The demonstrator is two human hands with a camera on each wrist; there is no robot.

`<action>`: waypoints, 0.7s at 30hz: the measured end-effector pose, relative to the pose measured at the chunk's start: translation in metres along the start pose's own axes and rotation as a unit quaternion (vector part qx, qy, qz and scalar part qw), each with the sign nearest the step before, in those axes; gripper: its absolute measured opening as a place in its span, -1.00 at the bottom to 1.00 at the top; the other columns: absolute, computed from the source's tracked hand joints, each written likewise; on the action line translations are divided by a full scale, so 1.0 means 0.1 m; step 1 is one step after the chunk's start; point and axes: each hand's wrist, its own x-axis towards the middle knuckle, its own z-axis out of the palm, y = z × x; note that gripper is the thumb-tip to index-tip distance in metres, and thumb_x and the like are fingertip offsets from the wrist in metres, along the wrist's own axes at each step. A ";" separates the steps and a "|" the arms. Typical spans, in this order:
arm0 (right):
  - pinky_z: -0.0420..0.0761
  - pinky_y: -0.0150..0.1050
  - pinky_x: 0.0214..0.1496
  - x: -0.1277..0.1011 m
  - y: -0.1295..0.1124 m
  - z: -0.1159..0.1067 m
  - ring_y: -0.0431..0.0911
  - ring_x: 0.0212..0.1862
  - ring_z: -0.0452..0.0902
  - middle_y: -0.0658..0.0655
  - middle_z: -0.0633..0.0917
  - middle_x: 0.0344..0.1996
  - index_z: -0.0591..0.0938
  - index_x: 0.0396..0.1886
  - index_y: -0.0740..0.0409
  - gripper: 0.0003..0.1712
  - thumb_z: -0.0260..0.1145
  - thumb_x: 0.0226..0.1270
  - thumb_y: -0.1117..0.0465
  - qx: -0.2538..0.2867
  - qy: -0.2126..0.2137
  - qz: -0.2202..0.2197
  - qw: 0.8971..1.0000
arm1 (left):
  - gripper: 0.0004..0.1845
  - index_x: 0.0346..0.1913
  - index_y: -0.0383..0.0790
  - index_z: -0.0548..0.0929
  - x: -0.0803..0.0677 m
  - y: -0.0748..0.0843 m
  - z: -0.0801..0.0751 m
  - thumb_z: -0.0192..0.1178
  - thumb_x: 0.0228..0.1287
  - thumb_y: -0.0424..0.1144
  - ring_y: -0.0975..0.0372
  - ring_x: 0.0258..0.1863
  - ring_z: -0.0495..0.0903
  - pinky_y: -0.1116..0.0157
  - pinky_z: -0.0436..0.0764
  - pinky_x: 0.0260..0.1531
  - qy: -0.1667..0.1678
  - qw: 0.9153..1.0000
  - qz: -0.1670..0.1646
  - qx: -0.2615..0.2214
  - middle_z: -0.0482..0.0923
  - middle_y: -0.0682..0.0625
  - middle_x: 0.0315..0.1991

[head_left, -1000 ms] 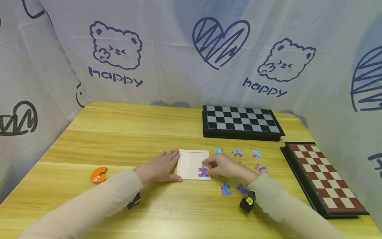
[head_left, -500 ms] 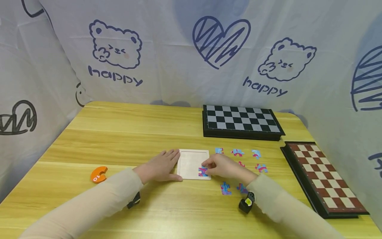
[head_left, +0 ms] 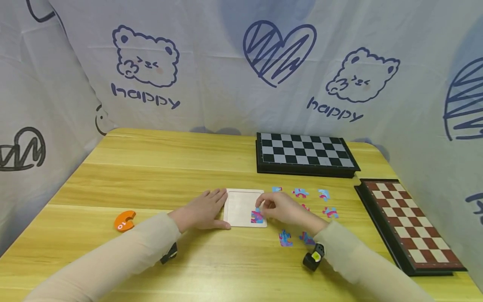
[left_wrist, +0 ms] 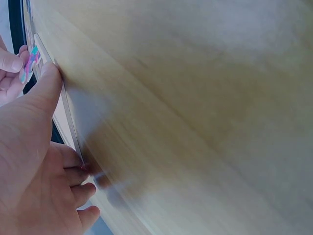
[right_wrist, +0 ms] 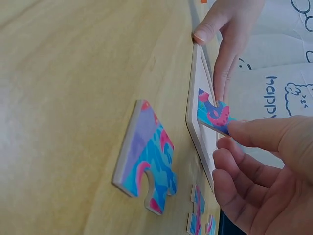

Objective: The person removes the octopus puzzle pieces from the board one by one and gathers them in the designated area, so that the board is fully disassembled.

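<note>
A yellow wooden table (head_left: 158, 176) carries a white puzzle tray (head_left: 239, 205), loose puzzle pieces (head_left: 300, 193), two chessboards (head_left: 303, 153) and an orange piece (head_left: 124, 220).

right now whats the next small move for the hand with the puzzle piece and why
Probably lower and press it flat: the right hand pinches the puzzle piece tilted over the tray's near right corner, one edge raised, while the left hand steadies the tray.

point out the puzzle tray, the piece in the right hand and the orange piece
tray (head_left: 238, 205), head view, bare middle of its floor
piece (right_wrist: 212, 115), right wrist view, its printed face by the thumb
orange piece (head_left: 124, 221), head view, middle of its curved body
</note>
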 end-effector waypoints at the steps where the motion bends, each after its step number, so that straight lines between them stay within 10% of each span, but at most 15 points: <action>1: 0.43 -0.29 -0.43 0.00 0.00 0.00 -0.14 -0.47 0.36 -0.03 0.50 -0.55 0.61 -0.29 0.01 -0.88 0.27 0.23 0.33 0.000 0.003 -0.001 1.000 | -0.04 0.37 -0.49 0.05 0.00 0.00 0.00 -0.05 0.23 0.29 -0.07 0.36 -0.04 0.03 0.01 0.28 0.000 1.000 0.000 0.000 -0.05 -0.30 0.39; 21: 0.41 -0.32 -0.57 -0.31 0.19 -0.43 -0.12 -0.55 0.36 0.05 0.52 -0.55 0.60 -0.26 0.18 -0.91 0.26 0.22 0.34 0.059 0.037 0.007 0.998 | -0.05 0.37 -0.49 0.05 -0.02 0.00 -0.01 -0.05 0.24 0.27 -0.08 0.35 -0.03 0.02 0.02 0.28 0.001 1.000 0.009 0.002 -0.06 -0.31 0.38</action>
